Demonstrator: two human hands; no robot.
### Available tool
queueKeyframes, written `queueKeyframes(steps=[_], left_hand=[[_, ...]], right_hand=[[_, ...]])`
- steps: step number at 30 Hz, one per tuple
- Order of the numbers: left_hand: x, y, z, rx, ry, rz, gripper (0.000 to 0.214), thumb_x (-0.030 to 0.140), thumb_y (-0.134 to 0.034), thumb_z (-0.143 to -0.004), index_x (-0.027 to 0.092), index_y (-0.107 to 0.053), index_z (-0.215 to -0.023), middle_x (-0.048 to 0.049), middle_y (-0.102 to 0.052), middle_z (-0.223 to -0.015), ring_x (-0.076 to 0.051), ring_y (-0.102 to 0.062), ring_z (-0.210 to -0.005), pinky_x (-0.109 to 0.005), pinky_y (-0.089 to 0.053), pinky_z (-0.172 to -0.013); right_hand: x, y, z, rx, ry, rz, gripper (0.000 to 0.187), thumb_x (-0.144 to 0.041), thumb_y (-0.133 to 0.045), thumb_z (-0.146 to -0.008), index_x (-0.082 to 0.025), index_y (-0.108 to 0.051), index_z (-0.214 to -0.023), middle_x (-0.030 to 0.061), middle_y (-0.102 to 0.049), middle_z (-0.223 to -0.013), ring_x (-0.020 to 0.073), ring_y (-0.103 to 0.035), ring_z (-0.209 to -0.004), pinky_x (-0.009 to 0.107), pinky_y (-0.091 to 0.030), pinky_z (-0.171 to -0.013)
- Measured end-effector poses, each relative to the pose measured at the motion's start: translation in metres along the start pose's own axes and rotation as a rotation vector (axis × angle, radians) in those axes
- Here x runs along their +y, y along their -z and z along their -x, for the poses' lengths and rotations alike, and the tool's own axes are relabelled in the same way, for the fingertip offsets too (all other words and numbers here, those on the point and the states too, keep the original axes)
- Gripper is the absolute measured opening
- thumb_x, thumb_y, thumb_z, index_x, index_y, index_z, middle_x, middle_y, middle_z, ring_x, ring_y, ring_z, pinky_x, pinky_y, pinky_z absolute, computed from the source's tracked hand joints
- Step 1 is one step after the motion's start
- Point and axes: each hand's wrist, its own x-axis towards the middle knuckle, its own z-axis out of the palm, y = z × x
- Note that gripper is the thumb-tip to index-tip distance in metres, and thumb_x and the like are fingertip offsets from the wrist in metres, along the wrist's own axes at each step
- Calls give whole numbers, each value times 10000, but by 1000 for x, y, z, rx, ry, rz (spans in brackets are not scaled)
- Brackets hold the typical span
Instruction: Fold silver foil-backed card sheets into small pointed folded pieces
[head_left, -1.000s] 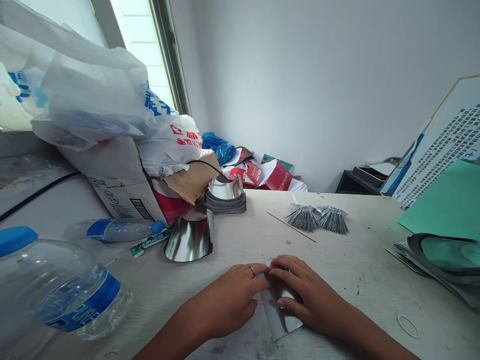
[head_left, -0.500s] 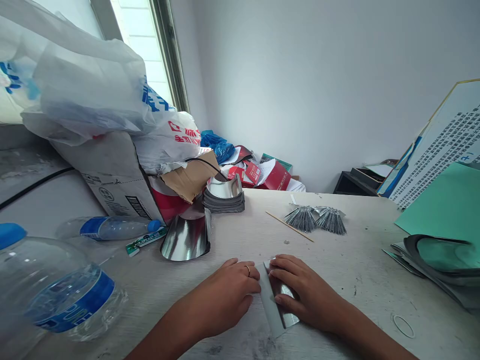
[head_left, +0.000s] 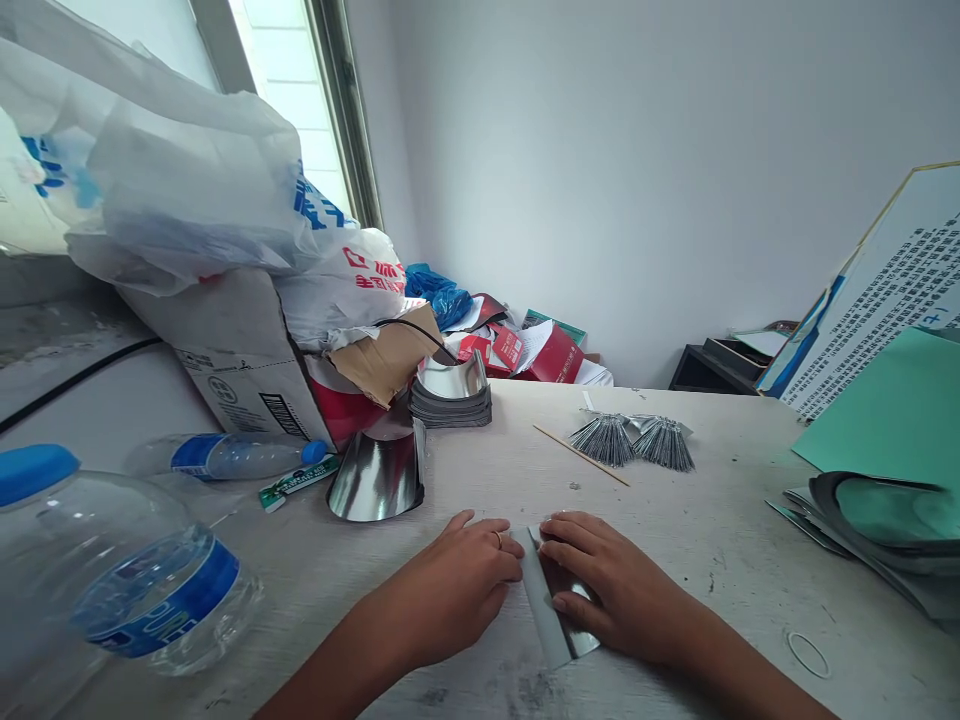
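Note:
A folded silver sheet (head_left: pixel 546 606) with a mirror-like inner face and a matt grey strip along its left side lies on the table in front of me. My right hand (head_left: pixel 604 578) is closed over its shiny part, fingers and thumb pressing it down. My left hand (head_left: pixel 469 582), with a ring on one finger, has its bent fingers together at the strip's left edge, the tips touching it. The fingers partly cover the sheet's upper end. Beyond my left hand stands a curved shiny sheet (head_left: pixel 379 475), with a stack of similar curved sheets (head_left: pixel 451 400) behind it.
Two fans of thin metal pieces (head_left: pixel 602 440) lie beyond the hands beside a thin wooden stick (head_left: pixel 581 455). Left are a large water bottle (head_left: pixel 161 590), a small bottle (head_left: pixel 240 457) and a cardboard box (head_left: pixel 232 350). Right are dark folded sheets (head_left: pixel 862 530) and a rubber band (head_left: pixel 808 655).
The view has shifted slightly. Both hands keep almost the same place on the silver sheet; nothing has been picked up or let go.

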Motion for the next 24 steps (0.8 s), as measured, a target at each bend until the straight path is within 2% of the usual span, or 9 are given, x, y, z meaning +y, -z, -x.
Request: queueKeyframes(steps=[6, 12, 17, 21, 24], left_hand=[[-3, -7, -1, 30, -5, 3, 302, 62, -464, -895, 253, -672, -1004, -10, -691, -1144, -268, -468, -1351, -576, -283, -1154], [1, -10, -6, 86, -10, -1, 187, 75, -502, -881, 210, -617, -943, -27, -660, -1068, -217, -591, -1110, -426, -426, -1042], [5, -14, -8, 109, -51, -44, 387, 31, -533, -840, 292, -600, -1117, 1, -609, -1115, -207, -554, -1097, -378, -443, -985], [5, -20, -13, 124, -78, -120, 385, 11, -471, -871, 300, -633, -1066, -23, -575, -1170, -222, -533, -1097, -372, -447, -938], [2, -22, -16, 118, -83, -105, 461, -16, -435, -856, 322, -631, -1101, -29, -564, -1173, -237, -522, -1119, -400, -438, -948]], right_hand=[[-3, 1, -1, 3, -2, 3, 367, -357, -601, -931, -218, -579, -1270, 89, -571, -1340, 281, -476, -1259, 458, -400, -1095], [-5, 1, -1, 14, -13, -20, 344, -331, -603, -928, -223, -574, -1254, 86, -566, -1328, 276, -485, -1234, 453, -410, -1071], [-5, 0, -1, 37, -27, -27, 304, -302, -630, -904, -220, -585, -1193, 81, -579, -1294, 263, -504, -1202, 432, -428, -1038], [-7, 3, -3, 38, -46, 8, 240, -321, -628, -913, -207, -604, -1123, 82, -588, -1272, 255, -521, -1182, 424, -427, -1035], [-6, 6, -4, 13, -19, 22, 286, -373, -603, -940, -201, -599, -1170, 93, -584, -1289, 260, -509, -1220, 435, -401, -1070]])
